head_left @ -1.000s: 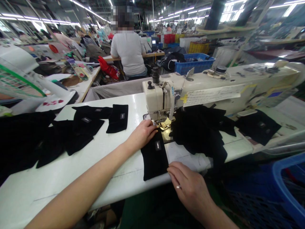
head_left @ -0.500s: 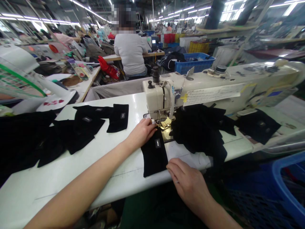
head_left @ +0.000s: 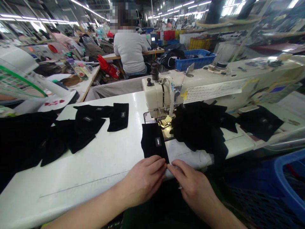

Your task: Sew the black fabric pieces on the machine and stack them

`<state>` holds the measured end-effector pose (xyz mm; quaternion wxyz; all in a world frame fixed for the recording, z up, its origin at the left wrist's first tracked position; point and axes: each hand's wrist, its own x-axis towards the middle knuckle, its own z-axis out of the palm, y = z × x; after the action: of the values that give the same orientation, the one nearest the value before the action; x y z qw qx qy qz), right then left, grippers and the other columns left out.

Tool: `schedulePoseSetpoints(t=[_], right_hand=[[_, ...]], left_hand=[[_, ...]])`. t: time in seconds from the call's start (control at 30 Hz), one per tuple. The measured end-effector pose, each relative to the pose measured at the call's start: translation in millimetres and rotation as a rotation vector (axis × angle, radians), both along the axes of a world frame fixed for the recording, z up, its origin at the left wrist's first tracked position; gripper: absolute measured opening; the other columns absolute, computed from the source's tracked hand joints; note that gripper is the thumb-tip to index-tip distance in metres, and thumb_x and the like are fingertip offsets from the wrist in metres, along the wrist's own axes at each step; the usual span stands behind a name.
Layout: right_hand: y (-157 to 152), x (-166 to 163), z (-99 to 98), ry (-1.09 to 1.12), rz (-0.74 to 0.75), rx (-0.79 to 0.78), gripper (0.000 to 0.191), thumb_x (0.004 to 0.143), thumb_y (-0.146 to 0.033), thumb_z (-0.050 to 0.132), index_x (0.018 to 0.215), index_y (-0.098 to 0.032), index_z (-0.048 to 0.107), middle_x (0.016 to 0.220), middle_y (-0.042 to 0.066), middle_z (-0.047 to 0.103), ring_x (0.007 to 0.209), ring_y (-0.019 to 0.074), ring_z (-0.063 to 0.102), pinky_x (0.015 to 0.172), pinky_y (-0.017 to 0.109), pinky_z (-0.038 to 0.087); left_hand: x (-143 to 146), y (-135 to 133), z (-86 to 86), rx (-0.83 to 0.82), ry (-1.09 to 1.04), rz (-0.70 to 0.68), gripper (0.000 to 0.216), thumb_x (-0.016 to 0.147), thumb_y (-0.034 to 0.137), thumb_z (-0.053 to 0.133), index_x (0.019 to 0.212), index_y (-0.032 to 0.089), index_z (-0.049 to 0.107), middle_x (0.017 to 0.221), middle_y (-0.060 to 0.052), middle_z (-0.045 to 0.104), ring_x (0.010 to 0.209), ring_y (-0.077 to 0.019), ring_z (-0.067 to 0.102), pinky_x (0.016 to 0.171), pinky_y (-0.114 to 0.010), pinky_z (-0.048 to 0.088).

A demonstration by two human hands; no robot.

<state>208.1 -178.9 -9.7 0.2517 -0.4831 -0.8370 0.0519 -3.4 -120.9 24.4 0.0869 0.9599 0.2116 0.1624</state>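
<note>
A black fabric piece with a small label lies on the white table, its far end under the presser foot of the cream sewing machine. My left hand lies flat on the piece's near end, fingers stretched out. Beside it, my right hand presses the piece's near right corner with its fingers together and extended. Neither hand grips anything.
Several black labelled pieces lie to the left, with a larger black heap beyond. Black fabric is bunched right of the needle. A blue basket stands at lower right. A person sits with back turned at the bench ahead.
My left hand has drawn back from the needle area to the piece's near end. The fabric piece has moved farther under the presser foot. My right hand stayed at the near corner.
</note>
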Motion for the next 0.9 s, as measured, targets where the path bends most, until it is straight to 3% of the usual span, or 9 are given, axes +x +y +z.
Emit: schedulePoseSetpoints(t=[0.17,0.3,0.43,0.5,0.6,0.7,0.9], right_hand=[[4,-2,4.9,-0.017,0.003,-0.040,0.057,0.074,0.002,0.037,0.121,-0.013,0.065,0.111,0.012,0.069,0.082,0.0212,0.070,0.063,0.029,0.059],[16,5,26.7,-0.005,-0.011,-0.004,0.043,0.081,-0.001,0.040,0.109,-0.016,0.069,0.101,0.008,0.071,0.073,0.0180,0.068,0.057,0.027,0.053],[48,28,59.3,0.035,-0.208,0.232,0.029,0.094,-0.011,0.046,0.112,-0.015,0.069,0.107,0.007,0.072,0.083,0.0164,0.070,0.066,0.026,0.053],[70,41,71.6,-0.050,-0.331,0.277,0.024,0.096,-0.018,0.053,0.111,-0.017,0.071,0.110,0.005,0.071,0.080,0.0156,0.070,0.061,0.026,0.051],[101,55,80.3,-0.244,-0.406,0.192,0.021,0.092,-0.026,0.063,0.110,-0.019,0.073,0.116,0.004,0.070,0.075,0.0158,0.069,0.054,0.028,0.046],[122,62,81.8,-0.357,-0.386,0.063,0.017,0.091,-0.030,0.067,0.104,-0.021,0.075,0.108,0.002,0.072,0.074,0.0161,0.067,0.054,0.027,0.041],[132,60,85.1,-0.390,-0.392,-0.038,0.018,0.096,-0.025,0.059,0.088,-0.020,0.074,0.094,0.001,0.072,0.069,0.0152,0.064,0.053,0.028,0.031]], left_hand=[[-6,7,-1.6,0.083,-0.039,-0.047,0.031,0.099,0.016,0.044,0.123,0.008,0.062,0.117,-0.016,0.069,0.114,-0.0281,0.063,0.093,-0.041,0.062],[-5,12,0.4,0.043,-0.044,-0.055,0.029,0.098,0.017,0.049,0.122,0.008,0.062,0.116,-0.016,0.069,0.112,-0.0277,0.063,0.093,-0.040,0.061],[-3,18,1.1,-0.010,-0.032,-0.042,0.028,0.097,0.019,0.052,0.123,0.013,0.062,0.118,-0.014,0.068,0.115,-0.0266,0.061,0.095,-0.039,0.060],[-3,21,1.2,-0.020,-0.030,-0.031,0.027,0.098,0.021,0.052,0.122,0.015,0.063,0.117,-0.014,0.068,0.116,-0.0264,0.061,0.094,-0.039,0.059],[-2,27,1.0,-0.025,-0.028,-0.024,0.026,0.099,0.022,0.051,0.120,0.015,0.064,0.117,-0.014,0.067,0.116,-0.0263,0.060,0.095,-0.039,0.058],[-1,33,0.2,-0.022,-0.023,-0.031,0.026,0.099,0.022,0.051,0.120,0.013,0.063,0.119,-0.014,0.066,0.115,-0.0269,0.059,0.096,-0.040,0.058],[-1,45,-1.1,-0.010,-0.002,-0.032,0.028,0.100,0.022,0.049,0.122,0.013,0.063,0.122,-0.014,0.065,0.116,-0.0277,0.058,0.096,-0.041,0.057]])
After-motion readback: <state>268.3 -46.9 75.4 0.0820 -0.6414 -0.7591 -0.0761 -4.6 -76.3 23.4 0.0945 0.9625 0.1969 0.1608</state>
